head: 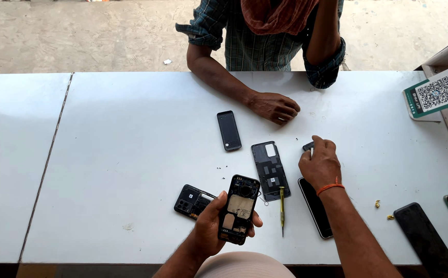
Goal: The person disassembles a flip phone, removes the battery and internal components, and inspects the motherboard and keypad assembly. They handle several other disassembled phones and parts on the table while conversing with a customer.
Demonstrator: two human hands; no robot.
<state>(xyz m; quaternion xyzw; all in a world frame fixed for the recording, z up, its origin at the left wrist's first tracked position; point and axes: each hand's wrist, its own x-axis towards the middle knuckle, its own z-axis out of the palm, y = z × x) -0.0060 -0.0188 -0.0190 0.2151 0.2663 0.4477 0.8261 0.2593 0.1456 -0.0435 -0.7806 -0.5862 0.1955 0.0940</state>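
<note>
One green-white code placard [436,96] right edge; left hand [214,221] grips opened phone [239,208]; right hand [320,163] pinches small part [308,146], perhaps.

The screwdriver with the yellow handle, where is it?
In the head view the screwdriver lies on the white table, between the opened phone in the left hand and the face-down phone under the right wrist.

The table [131,128] is plain white. The opened phone [239,208] is black inside with a tan patch and blue-edged board. The back cover [270,170] is dark grey with a white square. The screwdriver [281,203] is yellow. An orange thread [330,187] circles the right wrist. The other person's shirt [249,46] is dark green plaid, the scarf [278,15] rust red.
</note>
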